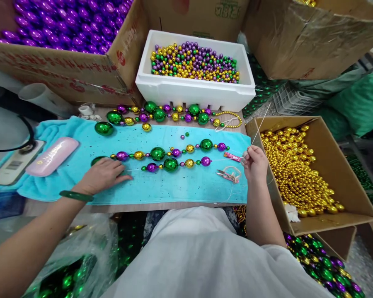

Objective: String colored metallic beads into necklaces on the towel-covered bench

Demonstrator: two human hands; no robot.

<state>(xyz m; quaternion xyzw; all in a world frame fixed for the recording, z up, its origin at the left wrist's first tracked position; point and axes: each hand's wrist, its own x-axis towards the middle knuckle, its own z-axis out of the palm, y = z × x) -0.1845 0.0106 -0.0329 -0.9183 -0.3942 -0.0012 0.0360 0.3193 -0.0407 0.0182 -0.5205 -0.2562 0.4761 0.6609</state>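
A beaded strand of green, purple and gold beads (170,164) lies doubled in two rows on the turquoise towel (186,188). My left hand (104,174) rests at its left end, fingers draped over a large green bead (96,159) and thumb stretched out to the right. My right hand (255,162) is raised over the towel's right edge, fingertips pinched on a long thin needle (261,125) that points up. A pale thread runs from the strand's right end towards this hand. Beside it lie small scissors (226,175) and a pink-labelled strip (232,157).
A finished-looking bead necklace (158,115) lies behind, below a white foam box (195,89) of small beads. Cardboard boxes hold purple beads (71,25) and gold beads (301,169). At left are a pink case (52,156), a phone (15,165) and a dark stand (6,99).
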